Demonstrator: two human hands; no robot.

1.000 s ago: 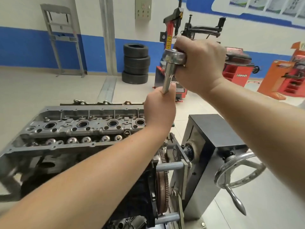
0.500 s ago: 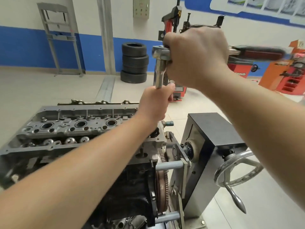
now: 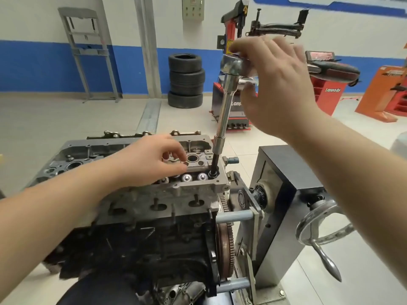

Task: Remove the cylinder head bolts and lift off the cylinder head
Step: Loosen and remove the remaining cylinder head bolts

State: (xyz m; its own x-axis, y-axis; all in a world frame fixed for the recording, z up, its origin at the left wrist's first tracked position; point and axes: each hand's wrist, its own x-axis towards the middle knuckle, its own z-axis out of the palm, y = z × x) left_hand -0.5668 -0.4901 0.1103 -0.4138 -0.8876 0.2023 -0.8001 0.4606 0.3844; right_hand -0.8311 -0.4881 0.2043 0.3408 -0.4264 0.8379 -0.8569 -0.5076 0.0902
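Note:
The grey cylinder head (image 3: 167,199) sits on the dark engine block (image 3: 143,249), which is mounted on a stand. A chrome ratchet (image 3: 233,66) on a long extension (image 3: 224,111) stands nearly upright, and its dark socket (image 3: 214,164) is in a bolt recess at the head's right end. My right hand (image 3: 279,89) is blurred at the ratchet's head, with the fingers spread over the top and the thumb below. My left hand (image 3: 152,159) hovers over the head's top face, left of the socket. Its fingers are loosely curled and hold nothing.
The stand's black-and-grey box (image 3: 286,194) with a chrome handwheel (image 3: 319,225) stands right of the engine, and the flywheel (image 3: 224,247) faces it. Stacked tyres (image 3: 186,80) and a red tyre changer (image 3: 233,18) are behind. An orange machine (image 3: 383,93) stands at far right.
The ratchet came down and its socket dropped into the right-end recess. My left hand let go of the extension and moved onto the head. My right hand's fist opened.

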